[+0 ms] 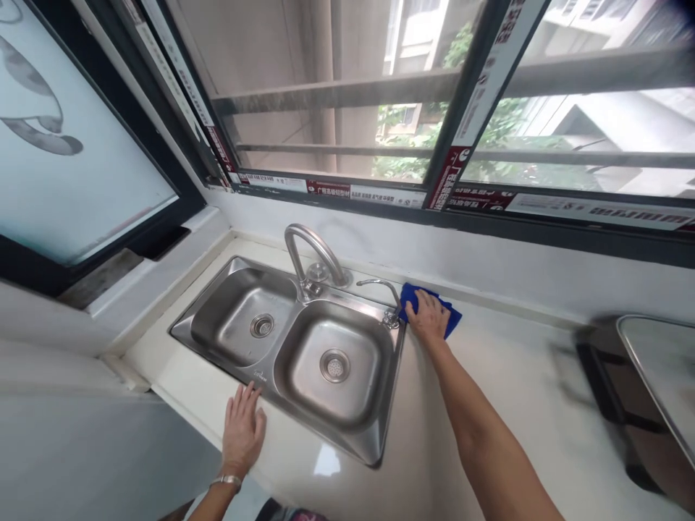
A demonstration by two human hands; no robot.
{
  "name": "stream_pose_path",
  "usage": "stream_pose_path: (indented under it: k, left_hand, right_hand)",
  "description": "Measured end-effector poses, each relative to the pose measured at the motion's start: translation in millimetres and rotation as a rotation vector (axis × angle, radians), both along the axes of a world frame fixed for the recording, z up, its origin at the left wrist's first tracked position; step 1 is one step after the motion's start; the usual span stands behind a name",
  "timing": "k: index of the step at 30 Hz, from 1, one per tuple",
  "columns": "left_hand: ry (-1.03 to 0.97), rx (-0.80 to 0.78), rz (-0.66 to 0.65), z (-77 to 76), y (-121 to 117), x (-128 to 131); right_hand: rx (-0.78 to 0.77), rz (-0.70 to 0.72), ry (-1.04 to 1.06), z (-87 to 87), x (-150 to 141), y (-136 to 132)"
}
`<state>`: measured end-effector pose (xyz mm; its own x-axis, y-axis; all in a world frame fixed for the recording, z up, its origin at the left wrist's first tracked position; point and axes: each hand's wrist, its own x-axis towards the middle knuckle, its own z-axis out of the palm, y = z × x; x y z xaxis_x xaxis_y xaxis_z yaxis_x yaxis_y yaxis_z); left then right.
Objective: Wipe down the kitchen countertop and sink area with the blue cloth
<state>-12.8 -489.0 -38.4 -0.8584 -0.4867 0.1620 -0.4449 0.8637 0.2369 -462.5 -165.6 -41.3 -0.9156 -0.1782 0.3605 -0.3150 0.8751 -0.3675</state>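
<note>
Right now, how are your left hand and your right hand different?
The left hand lies at the sink's front edge, while the right hand is at the back, near the small tap. The right hand is on a blue cloth; the left hand has no cloth. The left wrist wears a band; the right wrist shows none. Both hands look palm down.

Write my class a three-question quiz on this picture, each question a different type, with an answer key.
1. Which hand is on the blue cloth?
2. True or false: the sink has only one basin.
3. Where is the left hand?
a) On the tall faucet
b) By the sink's front edge
c) On the window frame

Key:
1. The right hand.
2. False; it has two.
3. b
</note>
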Motion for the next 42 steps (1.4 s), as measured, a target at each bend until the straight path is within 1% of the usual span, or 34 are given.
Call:
stream_pose_path:
  k: [2,4,5,7,10,13,16,19,23,26,28,30,34,36,38,40,42]
  left_hand:
    - [0.003,-0.007,-0.003,-3.7,-2,1]
    - [0.000,-0.013,-0.005,-6.4,-3,2]
    - [-0.001,-0.015,-0.006,-7.1,-4,3]
    - [-0.001,-0.014,-0.005,-7.0,-4,3]
    - [-0.003,-0.005,-0.002,-4.1,-3,3]
    - [-0.027,-0.005,-0.002,-0.5,-1,4]
    - [-0.053,-0.005,-0.008,2.3,0,5]
    - [-0.075,0.001,-0.008,4.5,0,4]
    - [-0.086,0.002,0.002,7.4,0,3]
    - [-0.087,-0.010,0.003,9.3,0,2]
    - [-0.094,-0.017,-0.004,9.9,0,2]
    - [-0.095,-0.018,-0.010,10.1,-1,1]
    - [-0.069,0.001,-0.007,9.3,0,0]
    - [-0.057,0.012,-0.005,8.2,0,0]
    - [-0.043,0.013,-0.004,6.5,0,-1]
    - [-0.021,0.008,-0.003,4.3,0,-1]
    - [0.008,0.002,0.000,2.4,1,-2]
  right_hand:
    - [-0.045,-0.025,-0.026,1.1,-6,1]
    - [-0.055,0.001,-0.071,3.6,-16,-1]
    - [-0.045,0.052,-0.098,5.1,-22,-5]
    - [-0.015,0.197,-0.146,7.7,-36,-18]
    - [-0.001,0.396,-0.181,8.6,-57,-47]
    - [-0.007,0.557,-0.196,6.7,-73,-74]
    - [0.001,0.682,-0.209,3.9,-82,-89]
    - [0.024,0.731,-0.209,1.9,-82,-93]
    - [0.108,0.766,-0.185,4.3,-76,-94]
    - [0.092,0.794,-0.176,6.8,-75,-86]
    - [0.067,0.774,-0.170,4.7,-75,-69]
    - [0.029,0.708,-0.154,-1.2,-76,-42]
    - [-0.036,0.512,-0.065,-13.1,-65,18]
    - [-0.020,0.376,-0.023,-13.6,-50,37]
    - [0.012,0.221,0.003,-11.2,-28,43]
    - [0.043,0.090,0.021,-8.2,-1,39]
    - [0.070,0.028,0.033,-6.2,28,33]
